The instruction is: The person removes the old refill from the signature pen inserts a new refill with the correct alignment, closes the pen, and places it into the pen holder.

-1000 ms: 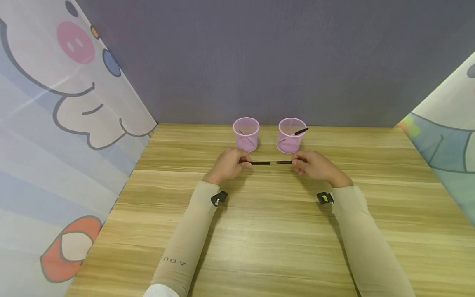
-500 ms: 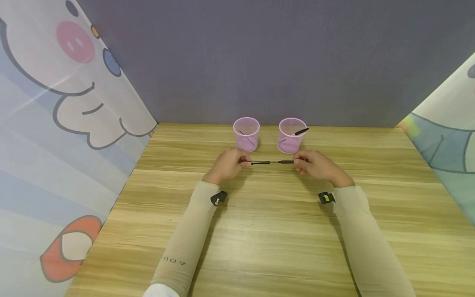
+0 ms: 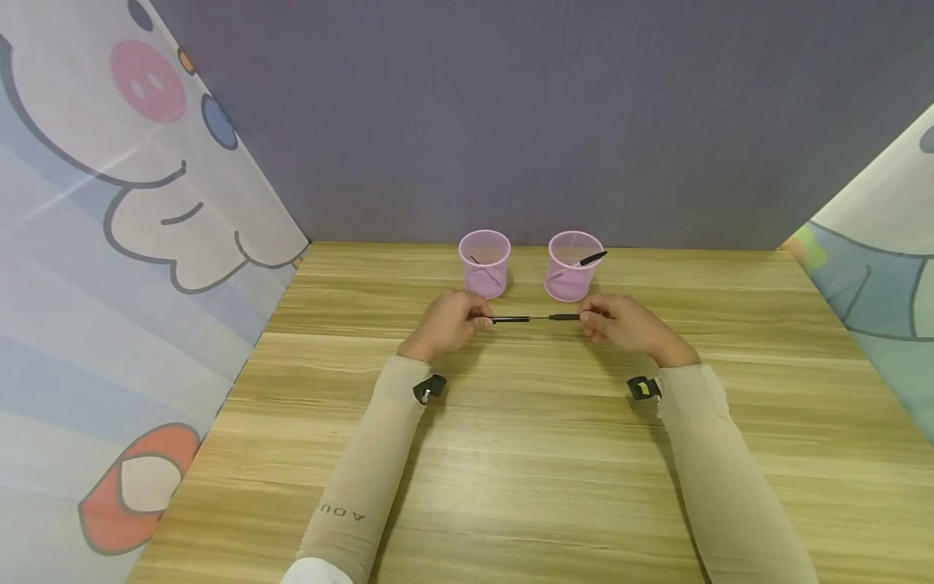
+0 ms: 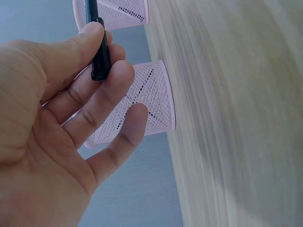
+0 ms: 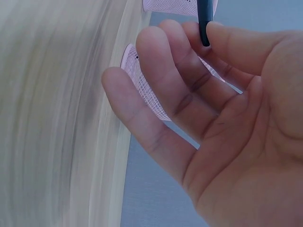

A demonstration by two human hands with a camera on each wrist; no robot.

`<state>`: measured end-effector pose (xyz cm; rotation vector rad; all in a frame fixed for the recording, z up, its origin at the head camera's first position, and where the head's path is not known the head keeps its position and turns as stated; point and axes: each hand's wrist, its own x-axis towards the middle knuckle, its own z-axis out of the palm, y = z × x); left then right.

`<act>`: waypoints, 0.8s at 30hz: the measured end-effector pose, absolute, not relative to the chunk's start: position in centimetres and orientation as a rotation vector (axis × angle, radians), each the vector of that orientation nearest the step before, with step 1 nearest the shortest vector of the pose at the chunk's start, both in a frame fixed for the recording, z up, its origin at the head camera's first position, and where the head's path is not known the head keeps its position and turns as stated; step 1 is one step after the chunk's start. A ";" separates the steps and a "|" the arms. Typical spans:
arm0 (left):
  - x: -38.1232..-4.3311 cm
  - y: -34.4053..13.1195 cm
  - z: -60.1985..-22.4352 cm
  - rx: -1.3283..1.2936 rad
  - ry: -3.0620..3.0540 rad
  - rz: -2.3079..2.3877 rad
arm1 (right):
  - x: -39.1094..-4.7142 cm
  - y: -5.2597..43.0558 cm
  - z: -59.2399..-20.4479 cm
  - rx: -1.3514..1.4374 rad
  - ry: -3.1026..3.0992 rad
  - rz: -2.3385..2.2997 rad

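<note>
My left hand (image 3: 447,326) pinches a black pen barrel (image 3: 511,319) between thumb and fingers; its clip end shows in the left wrist view. Opposite it, my right hand (image 3: 631,328) pinches a black pen grip section (image 3: 564,317) by its end. A thin rod (image 3: 538,318), which looks like a refill, spans the gap between these two pieces, all roughly in one line above the wooden table. In both wrist views the ring and little fingers stay off the pen parts. Where the rod enters the barrel is too small to make out.
Two pink mesh cups stand behind the hands near the grey wall. Thin dark sticks lie in the left cup (image 3: 484,276). From the right cup (image 3: 567,285) a black-ended pen (image 3: 593,259) leans out over the rim. The wooden table (image 3: 511,470) extends toward me.
My right hand has moved slightly to the right with the grip section. The gap between the two pen parts has widened, baring more of the thin rod. The left hand has barely moved.
</note>
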<state>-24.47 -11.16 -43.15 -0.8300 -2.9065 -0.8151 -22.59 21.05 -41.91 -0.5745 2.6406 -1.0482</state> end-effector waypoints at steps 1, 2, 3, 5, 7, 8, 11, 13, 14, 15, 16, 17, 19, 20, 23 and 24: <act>-24.5 -11.2 -43.2 -0.832 -2.902 -0.815 | -22.6 21.1 -41.9 -0.575 2.640 -1.051; -24.5 -11.2 -43.2 -0.834 -2.897 -0.815 | -22.6 21.1 -41.9 -0.573 2.638 -1.054; -24.5 -11.2 -43.2 -0.834 -2.896 -0.814 | -22.6 21.1 -41.9 -0.569 2.635 -1.058; -24.5 -11.3 -43.1 -0.834 -2.894 -0.813 | -22.6 21.1 -41.8 -0.566 2.633 -1.061; -24.6 -11.3 -43.1 -0.835 -2.896 -0.810 | -22.7 21.1 -41.8 -0.566 2.633 -1.062; -24.6 -11.3 -43.0 -0.832 -2.900 -0.808 | -22.7 21.1 -41.7 -0.567 2.633 -1.062; -24.6 -11.3 -43.0 -0.823 -2.904 -0.811 | -22.7 21.2 -41.7 -0.567 2.636 -1.061; -24.6 -11.3 -42.9 -0.818 -2.904 -0.817 | -22.7 21.2 -41.7 -0.566 2.638 -1.064; -24.6 -11.3 -42.9 -0.817 -2.904 -0.816 | -22.7 21.2 -41.8 -0.564 2.642 -1.061; -24.6 -11.4 -42.9 -0.818 -2.904 -0.818 | -22.6 21.2 -41.8 -0.561 2.639 -1.065; -24.6 -11.4 -43.0 -0.818 -2.906 -0.818 | -22.6 21.2 -41.9 -0.561 2.637 -1.066; -24.5 -11.4 -43.0 -0.820 -2.908 -0.820 | -22.6 21.2 -41.9 -0.558 2.636 -1.067; -24.5 -11.5 -43.2 -0.822 -2.912 -0.819 | -22.5 21.2 -42.1 -0.555 2.632 -1.067; -24.5 -11.5 -43.3 -0.821 -2.914 -0.819 | -22.5 21.3 -42.1 -0.554 2.629 -1.068; -24.6 -11.5 -43.4 -0.818 -2.911 -0.828 | -22.5 21.3 -42.1 -0.551 2.622 -1.080; -24.6 -11.5 -43.3 -0.817 -2.909 -0.827 | -22.5 21.3 -42.1 -0.551 2.617 -1.086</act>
